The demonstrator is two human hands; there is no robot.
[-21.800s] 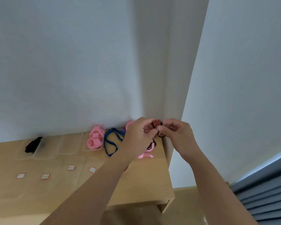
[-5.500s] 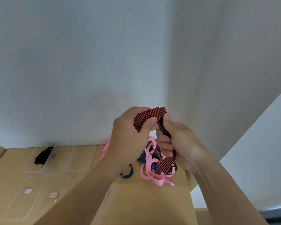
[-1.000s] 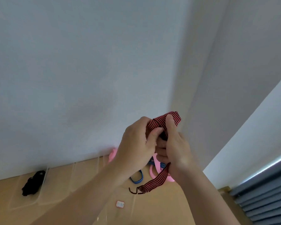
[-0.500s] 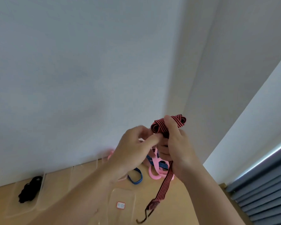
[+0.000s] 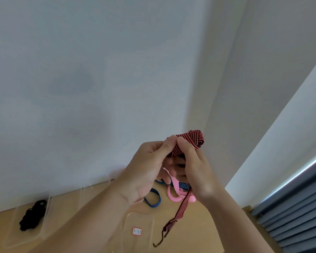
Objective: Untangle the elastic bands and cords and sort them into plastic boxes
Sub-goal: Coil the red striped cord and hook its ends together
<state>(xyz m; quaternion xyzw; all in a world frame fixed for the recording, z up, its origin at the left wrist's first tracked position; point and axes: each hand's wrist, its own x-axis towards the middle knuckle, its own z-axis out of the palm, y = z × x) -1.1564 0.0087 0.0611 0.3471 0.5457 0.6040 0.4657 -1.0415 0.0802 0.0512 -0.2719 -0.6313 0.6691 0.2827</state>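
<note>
Head view, bench (image 5: 199,230) items. Black cords (image 5: 33,217): bundled in a clear plastic box (image 5: 24,240), far left. Left hand (image 5: 146,172): grip pinching the striped band (image 5: 192,139), raised above the bench. Blue band (image 5: 152,198): flat on bench, below the hands. Pink bands (image 5: 174,195): heaped just beside it. Right hand (image 5: 199,172): grip pinching the same striped band, frayed tail hanging.

Your wooden worktop (image 5: 199,225) carries clear plastic boxes (image 5: 67,201) along its back edge, the left one in view holding a black cord bundle (image 5: 33,215). Towards the back right corner lie a blue band (image 5: 154,199) and pink bands (image 5: 173,195). A labelled clear box (image 5: 137,231) sits nearer the front.
</note>
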